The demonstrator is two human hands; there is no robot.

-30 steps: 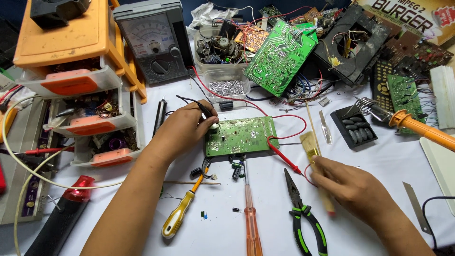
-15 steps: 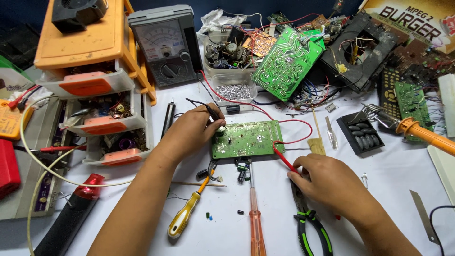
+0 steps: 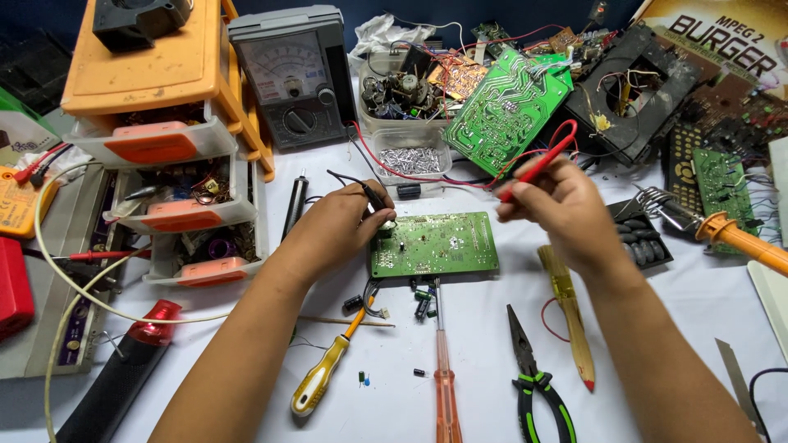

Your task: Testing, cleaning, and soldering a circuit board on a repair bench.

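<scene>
- The left hand [image 3: 332, 230] is closed around a black test probe [image 3: 371, 197], its tip set down on the left edge of a small green circuit board [image 3: 435, 244].
- That board lies flat on the white table [image 3: 484, 361], in the middle of the scene, between the two hands.
- The right hand [image 3: 566, 213] is lifted above the table, right of the board, fingers pinched around a red test probe [image 3: 538, 164] that slants up toward the far right.
- Red wire from this probe loops back toward an analog meter [image 3: 291, 78] standing at the far side.
- Near the board lie a yellow-handled screwdriver [image 3: 324, 381], an orange-handled screwdriver [image 3: 443, 385] and black pliers with green grips [image 3: 533, 381].
- A wooden brush [image 3: 568, 316] lies just under the right forearm.
- Loose small capacitors [image 3: 420, 305] sit right at the near edge of the board.
- On the left stands an orange drawer unit [image 3: 164, 139] full of parts.
- A larger green circuit board [image 3: 507, 111] leans tilted at the far side, behind the right hand.
- A soldering iron with an orange handle [image 3: 743, 239] lies at the right edge.
</scene>
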